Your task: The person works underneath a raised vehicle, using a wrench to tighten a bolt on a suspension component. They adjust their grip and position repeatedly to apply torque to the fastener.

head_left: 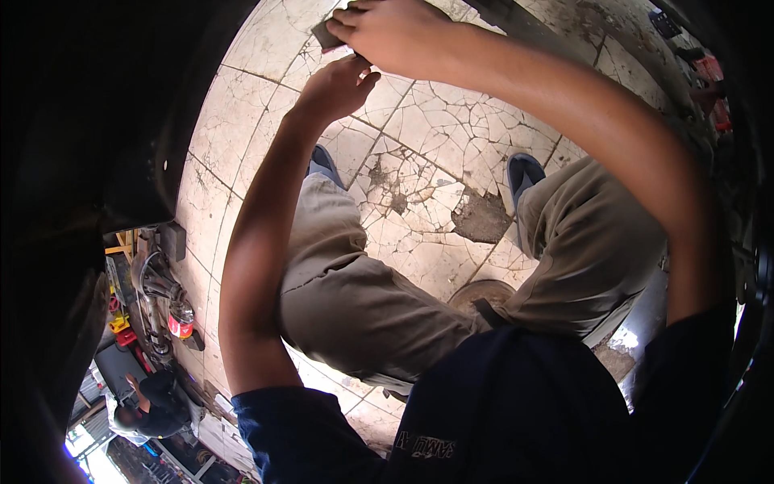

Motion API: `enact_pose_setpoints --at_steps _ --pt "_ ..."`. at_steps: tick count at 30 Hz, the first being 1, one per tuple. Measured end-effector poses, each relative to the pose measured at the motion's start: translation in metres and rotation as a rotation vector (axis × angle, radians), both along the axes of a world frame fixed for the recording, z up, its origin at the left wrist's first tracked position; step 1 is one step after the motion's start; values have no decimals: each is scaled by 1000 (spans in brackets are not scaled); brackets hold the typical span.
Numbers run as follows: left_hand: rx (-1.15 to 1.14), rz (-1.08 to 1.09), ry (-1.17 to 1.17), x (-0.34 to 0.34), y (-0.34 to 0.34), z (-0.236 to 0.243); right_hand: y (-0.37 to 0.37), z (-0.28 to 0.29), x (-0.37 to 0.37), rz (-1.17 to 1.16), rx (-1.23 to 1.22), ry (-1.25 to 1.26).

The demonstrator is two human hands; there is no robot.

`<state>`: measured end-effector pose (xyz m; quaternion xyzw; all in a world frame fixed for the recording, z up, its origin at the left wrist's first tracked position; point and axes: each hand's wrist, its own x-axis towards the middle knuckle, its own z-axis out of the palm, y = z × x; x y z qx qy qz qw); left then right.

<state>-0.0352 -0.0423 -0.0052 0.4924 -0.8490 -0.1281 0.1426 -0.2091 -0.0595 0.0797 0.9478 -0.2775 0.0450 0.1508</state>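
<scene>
Both my arms reach up to the top edge of the view. My right hand (pixel 395 34) has its fingers closed over a small dark flat block (pixel 325 37) with a pinkish lower edge; its exact kind I cannot make out. Just below it, close to the block, is my left hand (pixel 337 85). Its fingers are curled with the thumb sticking out to the right, and what they hold, if anything, is hidden.
Cracked pale tiles (pixel 435 121) make up the floor, with a broken patch (pixel 481 216) between my feet. A large dark panel (pixel 89 105) fills the left. Metal parts (pixel 157 282) and a red-labelled container (pixel 181 324) stand lower left; another person (pixel 153 407) sits beyond.
</scene>
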Motion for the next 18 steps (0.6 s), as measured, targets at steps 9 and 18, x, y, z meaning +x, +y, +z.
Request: enact_pose_setpoints --at_steps 9,18 --pt "83 38 -24 -3 6 9 -5 -20 -8 97 -250 -93" --pt "72 27 -53 -3 6 12 -2 -10 -1 70 -125 -46"
